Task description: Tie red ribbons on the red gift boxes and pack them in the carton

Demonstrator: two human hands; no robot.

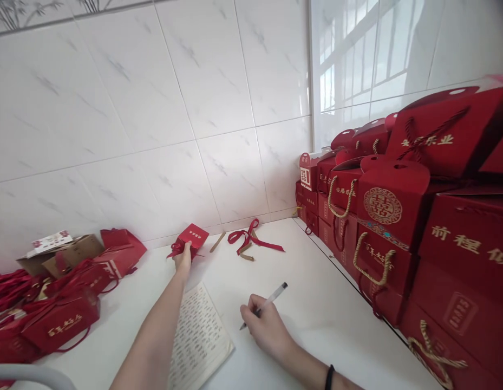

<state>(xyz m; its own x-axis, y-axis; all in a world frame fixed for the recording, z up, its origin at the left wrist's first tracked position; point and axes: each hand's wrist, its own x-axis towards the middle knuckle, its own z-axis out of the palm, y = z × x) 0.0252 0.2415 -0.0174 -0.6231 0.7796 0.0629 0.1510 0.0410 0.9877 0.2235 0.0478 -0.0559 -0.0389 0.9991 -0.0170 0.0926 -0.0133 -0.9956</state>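
Observation:
My left hand [183, 258] reaches across the white table toward the wall, its fingers closed on a small red gift box [194, 234]. Dark red ribbon bunches at the box's left side, and the palm hides part of it. Held in my right hand [262, 324] is a pen [277, 293] with a clear barrel and dark end, its tip pointing down-left just above the table. Between my arms lies a notebook [204, 336] covered in handwriting, partly hidden by my left forearm.
Loose red ribbon [248, 238] and a brown strip [217, 241] lie near the wall. Stacked red gift boxes [391, 216] with rope handles line the right side. At left are more red boxes [60, 322] and a brown open carton [83, 250]. A grey curved bar [30, 372] crosses the lower left corner.

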